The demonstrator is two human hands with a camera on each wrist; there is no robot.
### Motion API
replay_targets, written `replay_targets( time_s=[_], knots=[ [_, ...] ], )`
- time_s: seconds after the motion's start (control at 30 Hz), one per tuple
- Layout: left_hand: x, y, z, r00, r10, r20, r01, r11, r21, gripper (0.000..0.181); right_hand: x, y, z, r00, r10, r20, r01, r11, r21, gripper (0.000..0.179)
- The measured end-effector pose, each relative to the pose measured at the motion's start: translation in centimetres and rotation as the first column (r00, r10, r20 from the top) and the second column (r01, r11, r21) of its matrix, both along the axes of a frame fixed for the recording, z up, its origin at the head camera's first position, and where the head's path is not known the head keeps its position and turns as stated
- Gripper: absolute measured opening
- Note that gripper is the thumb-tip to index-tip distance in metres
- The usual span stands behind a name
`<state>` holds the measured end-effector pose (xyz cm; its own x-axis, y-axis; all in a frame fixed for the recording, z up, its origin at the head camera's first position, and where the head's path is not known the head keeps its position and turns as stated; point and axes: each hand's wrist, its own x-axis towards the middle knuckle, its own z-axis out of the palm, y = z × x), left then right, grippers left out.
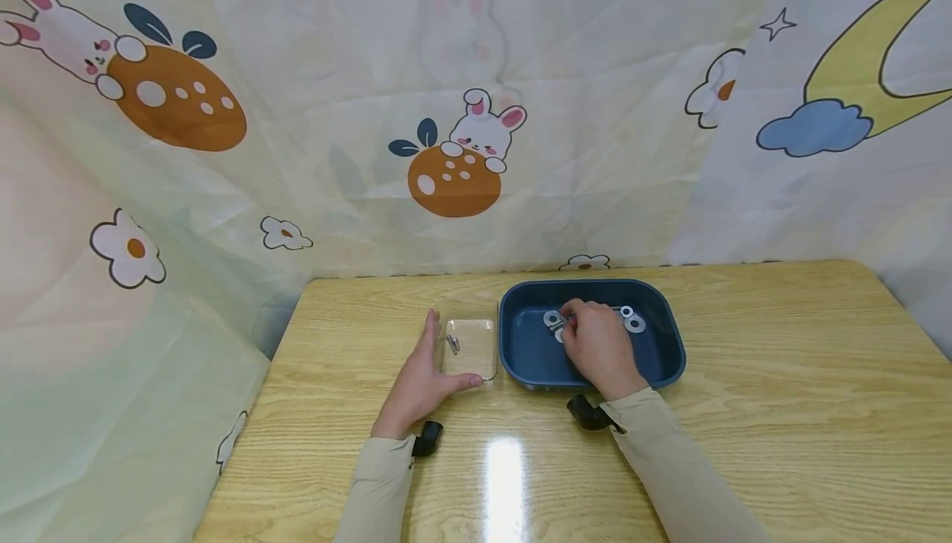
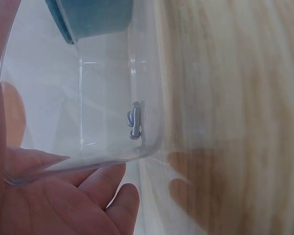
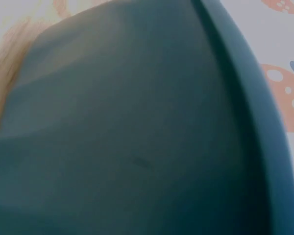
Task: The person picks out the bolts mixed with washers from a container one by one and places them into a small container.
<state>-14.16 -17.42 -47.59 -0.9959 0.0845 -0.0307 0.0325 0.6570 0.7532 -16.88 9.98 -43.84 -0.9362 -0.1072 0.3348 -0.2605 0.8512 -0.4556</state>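
Note:
My left hand rests against a clear plastic box, its thumb stretched along the near side and its fingers straight up the left side. Inside that box lie a few small silver bolts, seen close up as bolts near a wall in the left wrist view. Over to the right, my right hand reaches down into a dark blue tray. Its thumb and fingertips are bent down among washers and small metal pieces; I cannot tell whether they pinch one.
More washers lie in the tray, right of the right hand. Box and tray stand side by side on a wooden table. A printed cloth hangs behind the table's far edge. In the right wrist view, the tray's wall fills most of the picture.

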Motion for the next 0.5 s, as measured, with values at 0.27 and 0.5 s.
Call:
replay_targets(
  time_s=[0.27, 0.5],
  knots=[
    [0.0, 0.0, 0.1, 1.0, -0.007, -0.005, 0.007, 1.0, 0.003, 0.131, 0.3, -0.5, 0.2, 1.0, 0.0, 0.004, 0.0, 1.0, -0.026, 0.013],
    [0.1, 0.1, 0.1, 1.0, 0.004, 0.013, -0.004, 1.0, 0.004, 0.13, 0.5, -1.1, 0.2, 0.999, 0.016, -0.038, -0.018, 0.998, -0.052, 0.013]
  ],
)
